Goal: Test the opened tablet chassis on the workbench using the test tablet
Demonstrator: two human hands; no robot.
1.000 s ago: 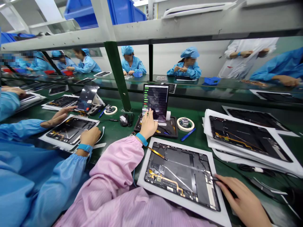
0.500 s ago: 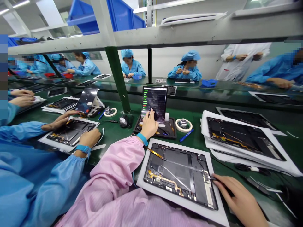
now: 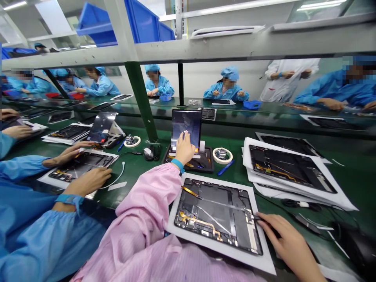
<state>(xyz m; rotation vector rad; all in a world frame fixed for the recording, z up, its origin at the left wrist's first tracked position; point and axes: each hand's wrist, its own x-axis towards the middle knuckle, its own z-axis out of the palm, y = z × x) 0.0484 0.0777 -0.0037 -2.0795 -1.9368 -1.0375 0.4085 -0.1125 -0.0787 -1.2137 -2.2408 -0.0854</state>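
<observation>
Head view, and both hands are busy! Left hand (image 3: 185, 149) reaches out, fingers extended and a little apart, nothing gripped, fingertips at the glass of an upright screen (image 3: 185, 121) that stands by a black tray (image 3: 210, 166), back toward the far edge of the worktop (image 3: 135, 164). Right hand (image 3: 283, 235) is down low, thumb and forefinger pinching what looks like a dark plug (image 3: 256, 217) at the right edge of an opened tablet housing (image 3: 217, 207); it's too small from where I stand to swear to its shape.

And the housing itself? Flat on its white sheet (image 3: 266, 250), close to the worktop's near edge, square in front of the pink sleeves. I'd call it light, thin and stiff round the frame, but delicate inside: that orange ribbon (image 3: 190, 191) pokes out past the upper left corner, soft and easy to crease or snag. Best hold, I'd say, is by the outer rim on two opposite sides, fingers off the bare parts, or by sliding the sheet beneath. The plug wants a straight, gentle grip, no twisting. As for the screen, that's glass, probably slick and breakable, and propped so steeply it asks for fingertip taps and no shove; steady it low down, by its side edges.
</observation>
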